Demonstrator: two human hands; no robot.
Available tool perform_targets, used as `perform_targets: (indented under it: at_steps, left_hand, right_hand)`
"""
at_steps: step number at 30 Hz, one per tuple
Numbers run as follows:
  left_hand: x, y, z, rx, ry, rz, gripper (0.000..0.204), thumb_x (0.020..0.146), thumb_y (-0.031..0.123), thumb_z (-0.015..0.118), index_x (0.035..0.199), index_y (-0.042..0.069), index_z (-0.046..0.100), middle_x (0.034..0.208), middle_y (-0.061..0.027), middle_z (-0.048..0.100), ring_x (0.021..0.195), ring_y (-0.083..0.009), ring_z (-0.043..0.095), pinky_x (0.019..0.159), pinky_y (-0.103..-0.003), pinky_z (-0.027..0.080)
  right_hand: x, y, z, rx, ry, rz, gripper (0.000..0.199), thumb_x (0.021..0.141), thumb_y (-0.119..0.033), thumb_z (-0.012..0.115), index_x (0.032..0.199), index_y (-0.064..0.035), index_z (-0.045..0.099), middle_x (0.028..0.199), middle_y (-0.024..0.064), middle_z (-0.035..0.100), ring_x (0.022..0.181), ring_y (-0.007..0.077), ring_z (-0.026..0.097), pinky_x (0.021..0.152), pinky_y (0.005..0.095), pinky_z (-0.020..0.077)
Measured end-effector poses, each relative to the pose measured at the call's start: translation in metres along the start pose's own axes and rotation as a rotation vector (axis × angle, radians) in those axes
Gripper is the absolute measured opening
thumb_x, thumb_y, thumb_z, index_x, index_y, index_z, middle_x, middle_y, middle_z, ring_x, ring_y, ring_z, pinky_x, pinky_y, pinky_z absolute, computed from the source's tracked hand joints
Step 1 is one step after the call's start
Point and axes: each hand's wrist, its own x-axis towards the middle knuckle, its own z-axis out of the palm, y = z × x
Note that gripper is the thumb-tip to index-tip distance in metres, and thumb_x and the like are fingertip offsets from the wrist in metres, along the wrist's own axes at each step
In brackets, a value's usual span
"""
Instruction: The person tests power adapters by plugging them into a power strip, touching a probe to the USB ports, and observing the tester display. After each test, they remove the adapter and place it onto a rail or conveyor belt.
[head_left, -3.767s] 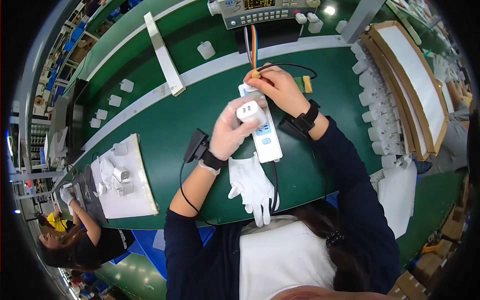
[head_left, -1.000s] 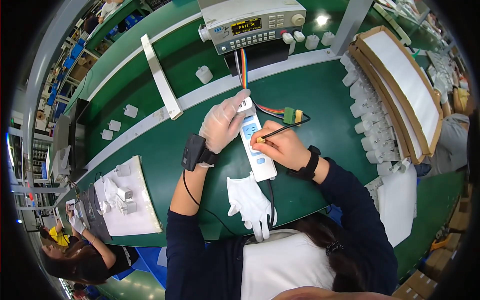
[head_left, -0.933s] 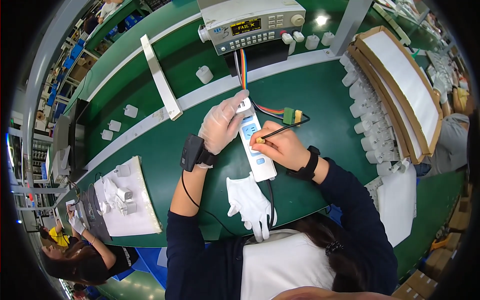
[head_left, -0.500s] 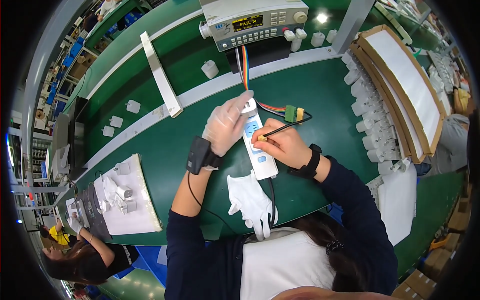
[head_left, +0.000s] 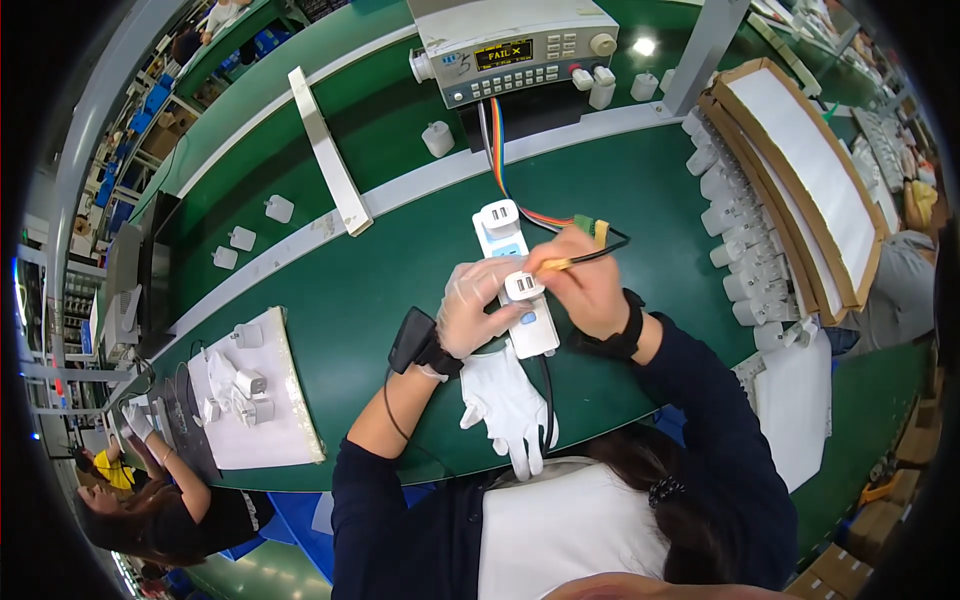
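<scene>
White boxy two-port adapter [head_left: 522,286] sits over the near half of the long white power strip [head_left: 536,342]; can't tell whether its pins are seated. Your left hand [head_left: 476,306], clear-gloved, has fingers and thumb closed about its sides: good bracing, ports left bare. Your bare right hand [head_left: 580,290] pinches the small yellow connector [head_left: 555,265] on its black cable, just beside the adapter; contact unclear. Best, I judge: line connector up squarely with one port, push straight, grip its body rather than cable, steady with the left.
</scene>
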Motion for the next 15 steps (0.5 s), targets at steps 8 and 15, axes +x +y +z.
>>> perform_targets:
  at_steps: [8,15]
  left_hand:
    - [0.008,0.008,0.003,-0.216,0.017,-0.026,0.04,0.077,0.016,0.074,0.115,0.008,0.063,0.117,-0.01,0.065,0.111,-0.0291,0.059,0.096,-0.037,0.041]
    - [0.003,0.003,-0.005,-0.491,0.254,-0.136,0.048,0.081,0.015,0.07,0.127,0.008,0.057,0.114,-0.0107,0.065,0.111,-0.0294,0.058,0.095,-0.037,0.043]
  right_hand:
    - [0.048,0.039,0.006,-0.04,0.026,0.175,0.018,0.091,-0.015,0.06,0.09,-0.0001,0.068,0.092,0.0098,0.068,0.084,0.0247,0.061,0.076,0.0317,0.0479]
    - [0.054,0.052,0.015,-0.203,-0.088,0.106,0.018,0.09,-0.014,0.059,0.089,0.0022,0.067,0.093,0.0085,0.067,0.084,0.0242,0.061,0.074,0.0315,0.0478]
